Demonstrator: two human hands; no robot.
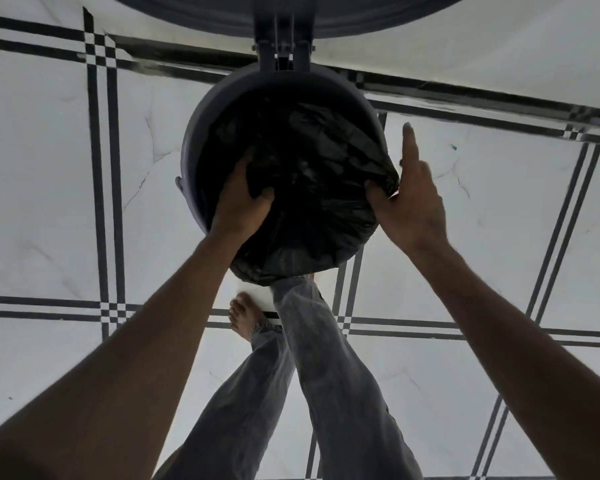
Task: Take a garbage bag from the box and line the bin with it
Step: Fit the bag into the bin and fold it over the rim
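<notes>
The black garbage bag (302, 188) sat inside the round grey bin (201, 133), its near edge folded over the rim on the person's side, while the bin's lid (291, 12) stood raised at the far end on its hinge. The left hand (239, 199) gripped a fold of the bag at the bin's left inner wall, fingers curled into the plastic. The right hand (409, 199) pinched the bag's edge at the right rim with its thumb, one finger pointing straight out, above a white tiled floor (49, 168) crossed by dark lines.
</notes>
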